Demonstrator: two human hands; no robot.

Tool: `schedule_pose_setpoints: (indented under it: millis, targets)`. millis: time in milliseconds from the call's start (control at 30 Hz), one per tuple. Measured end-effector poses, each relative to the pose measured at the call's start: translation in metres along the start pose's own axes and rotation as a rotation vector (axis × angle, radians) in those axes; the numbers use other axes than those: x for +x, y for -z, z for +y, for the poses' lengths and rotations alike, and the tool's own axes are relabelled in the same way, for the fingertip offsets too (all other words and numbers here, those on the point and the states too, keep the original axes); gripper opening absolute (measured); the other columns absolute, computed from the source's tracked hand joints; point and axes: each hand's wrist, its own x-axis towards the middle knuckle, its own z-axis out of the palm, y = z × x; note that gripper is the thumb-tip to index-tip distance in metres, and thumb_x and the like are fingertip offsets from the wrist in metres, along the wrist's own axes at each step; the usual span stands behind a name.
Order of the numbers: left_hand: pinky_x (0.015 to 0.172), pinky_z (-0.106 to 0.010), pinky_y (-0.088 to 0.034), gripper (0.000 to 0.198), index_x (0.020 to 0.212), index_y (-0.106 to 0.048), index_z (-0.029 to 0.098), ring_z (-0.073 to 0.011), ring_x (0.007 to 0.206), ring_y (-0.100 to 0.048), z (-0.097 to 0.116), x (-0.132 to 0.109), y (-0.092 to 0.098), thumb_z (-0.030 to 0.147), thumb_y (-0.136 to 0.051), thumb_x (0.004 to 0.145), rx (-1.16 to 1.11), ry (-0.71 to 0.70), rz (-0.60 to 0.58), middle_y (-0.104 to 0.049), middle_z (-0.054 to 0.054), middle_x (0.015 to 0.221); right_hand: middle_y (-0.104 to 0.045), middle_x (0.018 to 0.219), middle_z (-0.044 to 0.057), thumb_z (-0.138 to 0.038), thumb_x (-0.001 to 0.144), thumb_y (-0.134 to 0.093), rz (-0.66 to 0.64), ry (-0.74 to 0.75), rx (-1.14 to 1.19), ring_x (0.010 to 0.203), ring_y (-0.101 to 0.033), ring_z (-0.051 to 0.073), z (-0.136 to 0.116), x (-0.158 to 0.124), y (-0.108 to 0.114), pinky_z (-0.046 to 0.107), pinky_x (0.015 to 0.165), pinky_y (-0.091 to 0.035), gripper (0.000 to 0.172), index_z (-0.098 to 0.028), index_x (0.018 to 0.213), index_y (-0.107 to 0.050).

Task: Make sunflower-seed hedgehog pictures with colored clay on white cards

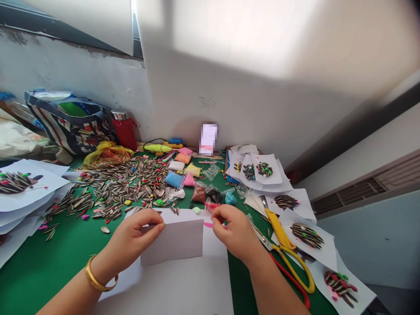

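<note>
My left hand [142,229], a gold bangle on its wrist, pinches the top edge of a small white paper card [177,243]. The card is tilted up over a larger white sheet [193,288] on the green table. To the right of the card, my right hand [232,232] has thumb and forefinger pressed together; what is between them, if anything, I cannot make out. A bright pink strip [208,225] shows beside those fingertips, partly hidden. Just beyond the sheet sits a pale green lump [196,210], probably clay.
Striped sunflower seeds [131,183] are heaped at left behind the sheet. Bagged coloured clay [174,179] lies mid-table. Scissors [282,253], a yellow utility knife [278,227] and seed pictures [307,234] are at right. A red flask [124,131] and a phone [208,138] stand at the back.
</note>
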Motion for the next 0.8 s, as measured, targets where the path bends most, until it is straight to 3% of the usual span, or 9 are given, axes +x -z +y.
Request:
schedule_pose_setpoints:
  millis: [67, 167, 300, 467, 667, 800]
  targets:
    - [0.068, -0.022, -0.047, 0.023, 0.075, -0.064, 0.02, -0.0147, 0.073, -0.06, 0.002, 0.0, -0.001, 0.034, -0.055, 0.09, -0.014, -0.011, -0.03, -0.066, -0.002, 0.076, -0.069, 0.093, 0.003, -0.016, 0.085, -0.054, -0.005, 0.055, 0.068, 0.088, -0.06, 0.017, -0.003, -0.002, -0.003, 0.027, 0.079, -0.044, 0.015, -0.021, 0.092, -0.067]
    - [0.067, -0.022, -0.047, 0.023, 0.076, -0.063, 0.019, -0.0141, 0.072, -0.059, 0.006, -0.002, -0.006, 0.032, -0.053, 0.091, -0.024, -0.054, -0.079, -0.065, -0.002, 0.076, -0.069, 0.106, 0.004, -0.025, 0.086, -0.063, -0.114, 0.186, 0.133, 0.099, -0.061, 0.018, -0.009, -0.006, -0.012, 0.029, 0.088, -0.044, 0.027, -0.023, 0.113, -0.066]
    - [0.068, -0.022, -0.047, 0.02, 0.078, -0.063, 0.019, -0.0134, 0.073, -0.059, 0.011, -0.005, -0.012, 0.027, -0.051, 0.092, -0.032, -0.106, -0.102, -0.065, -0.001, 0.076, -0.071, 0.086, 0.002, -0.017, 0.086, -0.062, -0.206, 0.247, 0.1, 0.083, -0.062, 0.016, -0.013, -0.008, -0.025, 0.026, 0.076, -0.043, 0.013, -0.022, 0.093, -0.072]
    - [0.071, -0.023, -0.047, 0.018, 0.082, -0.065, 0.021, -0.0135, 0.077, -0.06, 0.009, -0.004, -0.01, 0.024, -0.051, 0.092, 0.026, -0.133, -0.097, -0.066, -0.001, 0.081, -0.069, 0.076, 0.0, -0.012, 0.084, -0.06, -0.168, 0.218, 0.05, 0.075, -0.059, 0.014, -0.01, -0.005, -0.023, 0.025, 0.07, -0.041, 0.014, -0.02, 0.081, -0.07]
    - [0.078, -0.027, -0.048, 0.016, 0.082, -0.066, 0.021, -0.016, 0.08, -0.061, -0.005, 0.0, 0.0, 0.029, -0.055, 0.09, 0.066, -0.093, 0.025, -0.067, -0.002, 0.083, -0.068, 0.08, 0.0, -0.012, 0.084, -0.057, -0.09, 0.127, 0.07, 0.079, -0.06, 0.014, -0.002, -0.001, -0.015, 0.025, 0.072, -0.041, 0.017, -0.022, 0.081, -0.07]
    - [0.075, -0.028, -0.049, 0.019, 0.083, -0.065, 0.02, -0.0178, 0.078, -0.061, -0.014, 0.001, 0.002, 0.039, -0.061, 0.086, -0.074, 0.102, 0.22, -0.066, -0.003, 0.083, -0.069, 0.082, 0.001, -0.016, 0.086, -0.057, 0.022, 0.043, 0.187, 0.08, -0.06, 0.016, 0.001, 0.0, -0.015, 0.026, 0.074, -0.044, 0.016, -0.021, 0.081, -0.071]
